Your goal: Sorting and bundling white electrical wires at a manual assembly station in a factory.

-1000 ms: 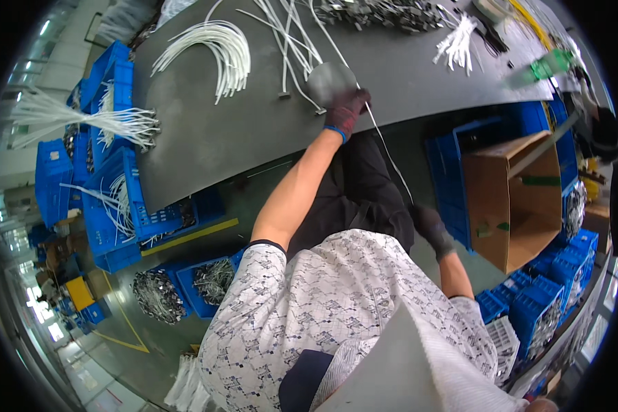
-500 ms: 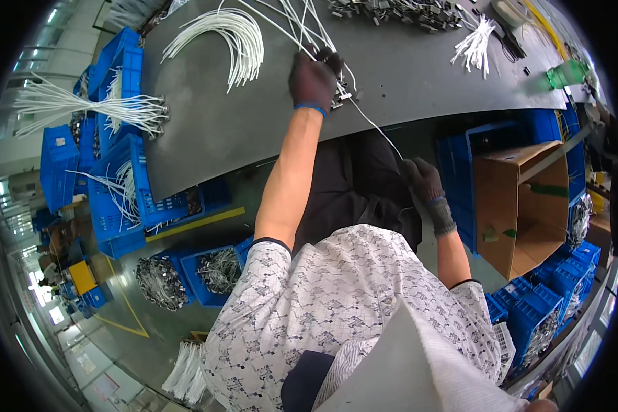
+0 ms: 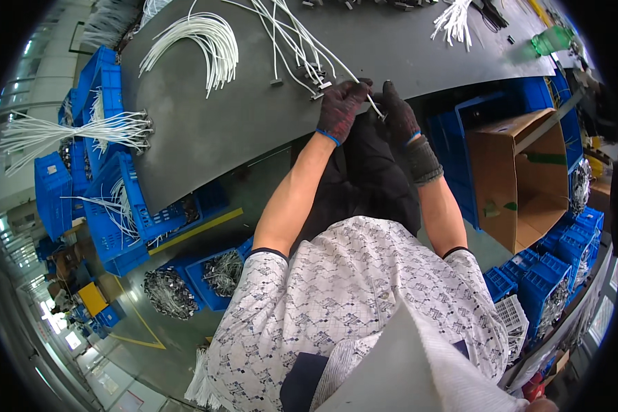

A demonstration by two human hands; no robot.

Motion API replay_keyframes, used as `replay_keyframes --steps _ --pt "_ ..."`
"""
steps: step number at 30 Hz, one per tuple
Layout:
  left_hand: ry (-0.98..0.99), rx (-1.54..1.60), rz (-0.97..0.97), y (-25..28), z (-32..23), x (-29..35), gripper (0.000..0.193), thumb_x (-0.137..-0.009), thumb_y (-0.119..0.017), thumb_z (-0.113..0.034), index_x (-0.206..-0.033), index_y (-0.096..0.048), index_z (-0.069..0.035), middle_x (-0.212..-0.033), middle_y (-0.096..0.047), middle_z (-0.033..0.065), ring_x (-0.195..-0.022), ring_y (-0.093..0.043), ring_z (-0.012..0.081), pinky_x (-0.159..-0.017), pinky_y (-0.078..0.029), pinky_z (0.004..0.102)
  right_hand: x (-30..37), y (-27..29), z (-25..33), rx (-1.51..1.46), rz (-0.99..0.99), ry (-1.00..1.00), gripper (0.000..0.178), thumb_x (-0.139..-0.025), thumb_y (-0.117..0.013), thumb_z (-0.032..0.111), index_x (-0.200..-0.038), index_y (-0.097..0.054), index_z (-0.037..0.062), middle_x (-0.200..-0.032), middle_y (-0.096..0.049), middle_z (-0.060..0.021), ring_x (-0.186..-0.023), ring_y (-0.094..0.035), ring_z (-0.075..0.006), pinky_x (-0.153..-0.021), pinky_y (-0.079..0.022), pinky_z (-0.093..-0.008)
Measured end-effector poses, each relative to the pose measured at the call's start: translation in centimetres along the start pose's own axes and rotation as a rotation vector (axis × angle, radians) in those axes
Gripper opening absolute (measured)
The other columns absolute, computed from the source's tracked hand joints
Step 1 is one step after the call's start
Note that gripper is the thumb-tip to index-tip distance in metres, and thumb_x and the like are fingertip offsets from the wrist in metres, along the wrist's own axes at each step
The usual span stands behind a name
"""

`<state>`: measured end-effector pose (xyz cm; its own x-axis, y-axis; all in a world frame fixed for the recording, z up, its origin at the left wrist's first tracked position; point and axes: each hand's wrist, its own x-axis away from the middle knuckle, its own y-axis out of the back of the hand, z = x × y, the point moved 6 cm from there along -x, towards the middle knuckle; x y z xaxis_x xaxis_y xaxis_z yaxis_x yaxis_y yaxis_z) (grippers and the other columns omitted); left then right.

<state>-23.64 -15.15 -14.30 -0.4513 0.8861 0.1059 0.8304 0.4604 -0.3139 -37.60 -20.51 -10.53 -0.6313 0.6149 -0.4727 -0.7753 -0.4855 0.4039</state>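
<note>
The dark tabletop [image 3: 185, 137] is the largest thing here. Off its near right edge stands an open cardboard box [image 3: 489, 185], and past its left edge sits a blue crate [image 3: 110, 230] with white cables in it. A gathered white bundle [image 3: 82, 130] reaches over the tabletop's left edge, while a curved white bundle [image 3: 216, 41] lies on its left part. Looser white cables [image 3: 285, 41] spread over its middle. At its near edge are 2 gloved hands, side by side: the left hand [image 3: 342, 111] has its fingers pressed together, apparently pinching 1 white cable [image 3: 375, 106]; the right hand [image 3: 399, 118] is by that cable's end, its index finger raised, and I cannot tell whether its other fingers grip. The held cable slants from the tabletop's middle to its near edge, ending between the hands. It should be light and bendy with some spring, its smooth jacket perhaps slippery under gloves; best held by the jacket just behind the tip, which may be fragile.
</note>
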Motion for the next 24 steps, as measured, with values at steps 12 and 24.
replay_keyframes --steps 12,24 --pt "0.009 -0.709 -0.212 12.8 -4.7 -8.1 0.04 -0.093 -0.066 -0.037 -0.114 -0.07 -0.002 -0.103 -0.073 0.0144 -0.098 -0.069 0.0238 -0.089 -0.053 0.0355 -6.4 0.2 -13.3 -0.336 -0.12 -0.898 0.042 -0.098 -0.054 0.04 -0.12 -0.063 0.0056 -0.083 -0.069 -0.0096 -0.05 -0.055 -0.0129 -0.046 -0.043 -0.0288" --pt "0.427 -1.469 -0.926 34.4 -7.0 -6.8 0.036 -0.09 -0.064 -0.038 -0.106 -0.066 -0.006 -0.113 -0.062 0.0172 -0.104 -0.065 0.0355 -0.084 -0.054 0.0487 -23.8 5.1 -26.6 0.532 -0.04 -0.514 0.064 -0.085 -0.069 0.043 -0.136 -0.051 0.0082 -0.126 -0.06 -0.0281 -0.121 -0.056 -0.0439 -0.101 -0.046 -0.0476"
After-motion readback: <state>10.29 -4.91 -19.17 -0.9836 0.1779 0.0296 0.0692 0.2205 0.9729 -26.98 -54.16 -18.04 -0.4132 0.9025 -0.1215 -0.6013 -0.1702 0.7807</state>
